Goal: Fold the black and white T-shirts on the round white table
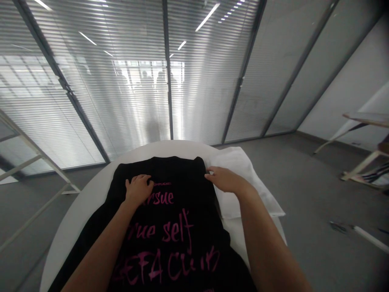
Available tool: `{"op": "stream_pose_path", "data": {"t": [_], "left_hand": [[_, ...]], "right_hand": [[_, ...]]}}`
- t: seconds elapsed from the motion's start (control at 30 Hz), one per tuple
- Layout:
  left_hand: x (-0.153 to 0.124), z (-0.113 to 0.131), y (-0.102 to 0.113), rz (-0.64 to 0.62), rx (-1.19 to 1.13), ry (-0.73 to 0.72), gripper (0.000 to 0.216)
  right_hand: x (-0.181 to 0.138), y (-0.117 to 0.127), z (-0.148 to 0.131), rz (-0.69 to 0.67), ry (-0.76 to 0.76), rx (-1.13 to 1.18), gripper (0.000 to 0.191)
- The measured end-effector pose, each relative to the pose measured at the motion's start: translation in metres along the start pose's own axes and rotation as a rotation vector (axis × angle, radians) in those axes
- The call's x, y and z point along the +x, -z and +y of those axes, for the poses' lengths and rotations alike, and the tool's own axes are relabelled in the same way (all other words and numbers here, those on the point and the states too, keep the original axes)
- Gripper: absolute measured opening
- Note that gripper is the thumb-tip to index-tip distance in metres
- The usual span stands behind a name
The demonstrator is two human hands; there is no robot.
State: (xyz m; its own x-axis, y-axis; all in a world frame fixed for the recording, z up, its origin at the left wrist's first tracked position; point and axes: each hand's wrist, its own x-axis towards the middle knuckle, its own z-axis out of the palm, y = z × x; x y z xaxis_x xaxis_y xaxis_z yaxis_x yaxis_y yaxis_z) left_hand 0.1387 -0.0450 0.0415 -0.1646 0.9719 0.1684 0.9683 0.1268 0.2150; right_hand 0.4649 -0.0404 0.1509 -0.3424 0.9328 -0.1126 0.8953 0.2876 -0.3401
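A black T-shirt (179, 190) with pink lettering lies spread over a round white table (91, 194). My left hand (138, 188) rests on the shirt near its upper left, fingers curled down onto the cloth. At the shirt's upper right edge, my right hand (223, 178) lies flat with its fingertips on the black fabric. Neither hand lifts anything clear of the table.
A folded white cloth (243, 170) lies on the table to the right of the shirt. Glass walls with blinds stand behind. A white frame (33, 158) is at left, and a table with legs (364, 121) is at far right. Grey floor surrounds the table.
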Motion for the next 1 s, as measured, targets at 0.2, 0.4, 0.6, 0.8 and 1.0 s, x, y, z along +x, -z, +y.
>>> {"op": "stream_pose_path", "data": {"t": [0.2, 0.4, 0.6, 0.8, 1.0], "left_hand": [[0.05, 0.08, 0.008, -0.059, -0.356, -0.169, 0.039], [0.106, 0.175, -0.022, -0.209, -0.437, -0.267, 0.048], [0.13, 0.21, -0.053, -0.353, -0.525, -0.303, 0.035], [0.136, 0.214, -0.059, -0.342, -0.702, -0.272, 0.029], [0.145, 0.214, -0.066, -0.275, -0.769, -0.257, 0.04]], "right_hand": [[0.001, -0.001, 0.012, -0.223, -0.11, 0.119, 0.037], [-0.006, -0.021, -0.023, -0.209, -0.101, -0.187, 0.02], [-0.032, -0.061, -0.045, -0.07, -0.131, -0.253, 0.031], [-0.051, -0.087, -0.04, 0.037, -0.144, -0.232, 0.032], [-0.061, -0.088, -0.04, 0.036, -0.074, -0.159, 0.029]]}}
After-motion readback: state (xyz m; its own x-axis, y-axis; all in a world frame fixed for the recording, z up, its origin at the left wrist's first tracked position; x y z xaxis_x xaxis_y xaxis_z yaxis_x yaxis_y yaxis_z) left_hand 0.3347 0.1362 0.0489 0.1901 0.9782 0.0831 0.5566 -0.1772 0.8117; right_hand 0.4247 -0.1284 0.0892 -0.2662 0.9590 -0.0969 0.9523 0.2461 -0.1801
